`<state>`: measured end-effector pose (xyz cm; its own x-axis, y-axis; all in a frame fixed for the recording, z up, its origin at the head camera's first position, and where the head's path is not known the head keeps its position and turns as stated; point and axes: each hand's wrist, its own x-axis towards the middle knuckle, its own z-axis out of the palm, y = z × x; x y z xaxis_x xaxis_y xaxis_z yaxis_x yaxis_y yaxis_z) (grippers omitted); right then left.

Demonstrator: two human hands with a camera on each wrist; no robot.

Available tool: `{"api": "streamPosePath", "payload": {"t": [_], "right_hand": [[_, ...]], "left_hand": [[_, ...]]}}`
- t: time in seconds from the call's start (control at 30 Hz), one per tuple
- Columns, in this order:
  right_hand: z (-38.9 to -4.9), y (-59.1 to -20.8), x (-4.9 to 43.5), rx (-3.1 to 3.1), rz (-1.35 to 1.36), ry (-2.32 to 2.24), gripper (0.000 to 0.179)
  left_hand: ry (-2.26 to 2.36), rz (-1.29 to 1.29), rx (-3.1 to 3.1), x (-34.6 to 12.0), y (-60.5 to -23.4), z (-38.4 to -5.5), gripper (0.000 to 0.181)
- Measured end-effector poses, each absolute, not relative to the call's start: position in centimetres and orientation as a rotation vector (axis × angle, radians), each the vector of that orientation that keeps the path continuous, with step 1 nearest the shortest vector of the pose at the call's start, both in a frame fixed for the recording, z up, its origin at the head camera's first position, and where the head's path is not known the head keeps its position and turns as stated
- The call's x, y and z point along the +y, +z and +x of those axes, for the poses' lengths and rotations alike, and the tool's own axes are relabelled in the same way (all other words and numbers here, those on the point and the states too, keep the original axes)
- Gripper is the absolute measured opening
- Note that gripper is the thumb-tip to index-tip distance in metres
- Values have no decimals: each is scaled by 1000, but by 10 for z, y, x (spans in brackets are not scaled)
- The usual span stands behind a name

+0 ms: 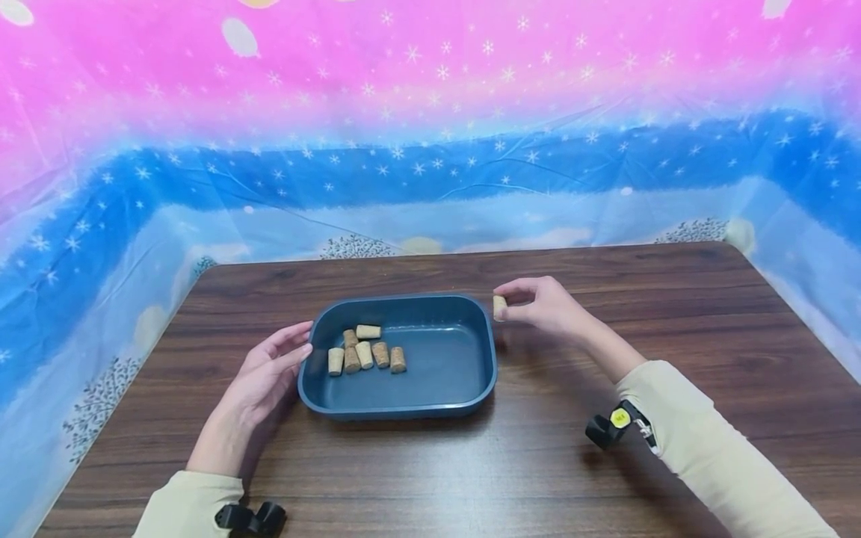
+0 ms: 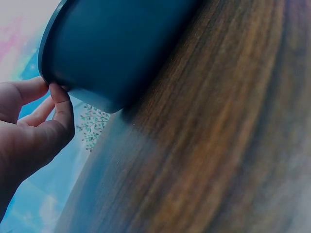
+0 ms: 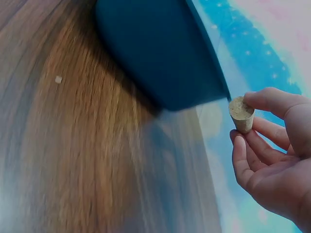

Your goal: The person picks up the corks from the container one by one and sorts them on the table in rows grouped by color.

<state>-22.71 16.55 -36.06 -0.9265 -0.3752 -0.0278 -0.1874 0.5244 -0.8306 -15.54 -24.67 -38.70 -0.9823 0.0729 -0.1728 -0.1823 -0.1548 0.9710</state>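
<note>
A dark blue tray [image 1: 430, 408] with rounded corners stands on the table. Several cork stoppers [image 1: 364, 355] lie in its left half, most upright or leaning, one on its side at the back. My left hand [image 1: 258, 379] pinches the tray's left rim, thumb and fingertips meeting at the edge in the left wrist view. Just outside the tray's right rim, my right hand [image 1: 546, 305] holds a single cork stopper [image 1: 499, 308] between thumb and fingers, above the table. In the right wrist view this tapered cork [image 3: 241, 114] shows its round end, with the tray [image 3: 155, 53] beside it.
The wood-grain table [image 1: 430, 478] reaches back to a pink and blue snowflake cloth [image 1: 430, 164] hung around it. A tiny pale crumb [image 3: 58, 79] lies on the tabletop in the right wrist view. Black wrist cameras [image 1: 252, 517] jut from both sleeves.
</note>
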Motion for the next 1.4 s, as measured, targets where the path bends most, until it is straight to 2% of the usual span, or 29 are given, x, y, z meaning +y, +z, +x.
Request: {"api": "streamPosePath", "payload": {"t": [0.6,1.4], "right_hand": [[-236,-390,210,2563,-275,-1355,48],[-238,-411,220,2573,-341,-1331,54]], "left_hand": [[2267,-123,1931,-247,-387,-155,27],[2274,-80,1927,-248,-389,-156,28]]}}
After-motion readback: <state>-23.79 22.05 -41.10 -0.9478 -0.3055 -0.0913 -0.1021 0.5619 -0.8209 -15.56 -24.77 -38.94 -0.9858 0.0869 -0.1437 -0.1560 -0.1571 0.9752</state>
